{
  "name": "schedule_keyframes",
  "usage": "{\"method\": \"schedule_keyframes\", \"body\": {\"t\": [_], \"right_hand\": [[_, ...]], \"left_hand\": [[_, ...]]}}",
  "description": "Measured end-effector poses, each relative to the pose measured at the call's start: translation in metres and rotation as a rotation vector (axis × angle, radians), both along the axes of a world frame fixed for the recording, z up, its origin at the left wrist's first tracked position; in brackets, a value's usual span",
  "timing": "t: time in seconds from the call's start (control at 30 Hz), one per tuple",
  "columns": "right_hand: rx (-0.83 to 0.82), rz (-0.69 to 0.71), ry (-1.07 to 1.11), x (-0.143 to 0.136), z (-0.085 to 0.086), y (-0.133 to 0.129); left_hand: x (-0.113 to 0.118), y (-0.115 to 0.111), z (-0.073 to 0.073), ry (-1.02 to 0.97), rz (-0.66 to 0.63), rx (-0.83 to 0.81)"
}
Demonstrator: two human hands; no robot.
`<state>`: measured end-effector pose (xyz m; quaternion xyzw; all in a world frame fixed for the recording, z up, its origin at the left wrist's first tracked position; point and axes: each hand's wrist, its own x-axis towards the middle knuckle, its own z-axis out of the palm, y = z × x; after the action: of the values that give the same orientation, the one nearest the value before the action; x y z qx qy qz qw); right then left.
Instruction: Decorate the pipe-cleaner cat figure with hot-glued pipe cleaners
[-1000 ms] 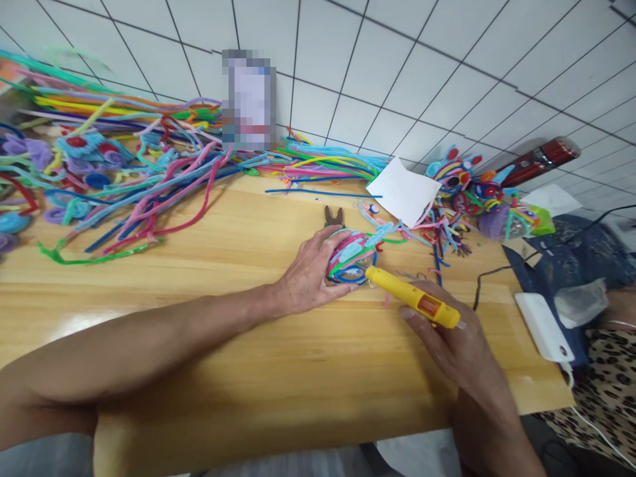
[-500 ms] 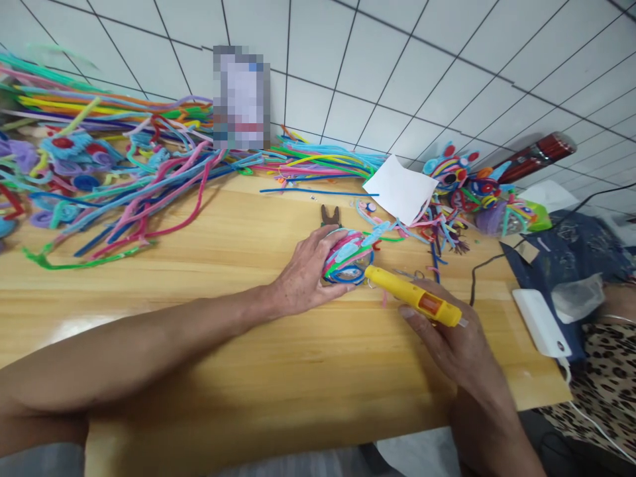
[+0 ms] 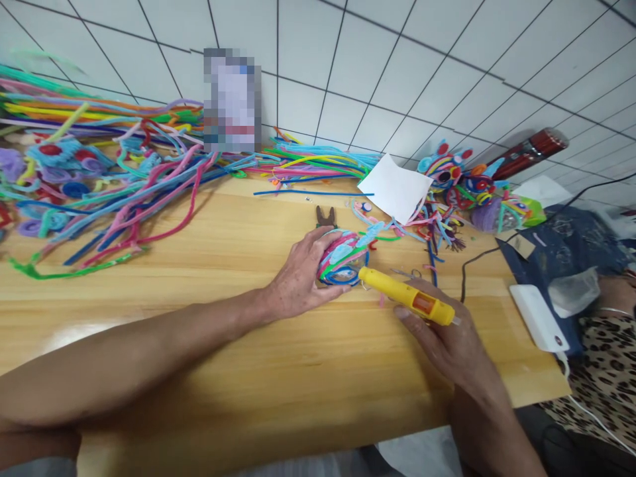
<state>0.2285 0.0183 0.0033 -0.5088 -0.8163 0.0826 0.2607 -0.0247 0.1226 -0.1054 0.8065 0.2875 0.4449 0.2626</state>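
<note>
Frame centre: craft piece, strips attached, clear patch uncovered, clasped by left hand; yellow glue gun gripped by right hand.

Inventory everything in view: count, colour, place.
tiled wall: one, white, back
table: one, tan, beneath
pipe cleaners: many, mixed, left, along wall
pixelated item: one, greyish, by wall
pliers: one, dark, centre
craft piece: one, multicoloured, centre
glue gun: one, yellow, centre
paper: apparently two, white, right
decorated pieces: several, multicoloured, right
cylinder: one, red, by wall
box: one, white, right edge
cables: several, black/white, right
fabric: some, dark blue, right
bag: one, translucent, on fabric
other person: one, leopard-print clothing, right
left hand: one, bare, on craft piece
right hand: one, bare, holding glue gun
</note>
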Motion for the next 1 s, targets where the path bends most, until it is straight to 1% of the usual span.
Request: {"method": "schedule_keyframes", "body": {"t": [0.2, 0.33, 0.43, 0.6, 0.77, 1.0], "right_hand": [[-0.018, -0.046, 0.031, 0.0006, -0.0023, -0.0013], [-0.022, -0.021, 0.039, 0.0006, -0.0045, -0.0013], [0.002, -0.035, 0.030, 0.0011, -0.0045, -0.0014], [-0.042, -0.021, 0.016, -0.0006, -0.0033, -0.0019], [0.010, -0.036, 0.006, -0.0003, -0.0048, -0.0008], [-0.047, -0.026, 0.028, 0.0011, -0.0046, -0.0021]], "left_hand": [[0.0000, 0.0001, -0.0005, -0.012, -0.020, -0.003], [0.0004, 0.0000, -0.0010, -0.026, -0.009, -0.026], [0.0003, 0.0001, -0.0010, -0.016, -0.011, -0.032], [-0.0002, 0.0002, -0.0004, -0.011, -0.017, -0.024], [-0.0007, -0.0001, 0.0002, 0.007, -0.021, -0.021], [-0.0003, -0.0006, 0.0008, 0.001, -0.018, -0.023]]}}
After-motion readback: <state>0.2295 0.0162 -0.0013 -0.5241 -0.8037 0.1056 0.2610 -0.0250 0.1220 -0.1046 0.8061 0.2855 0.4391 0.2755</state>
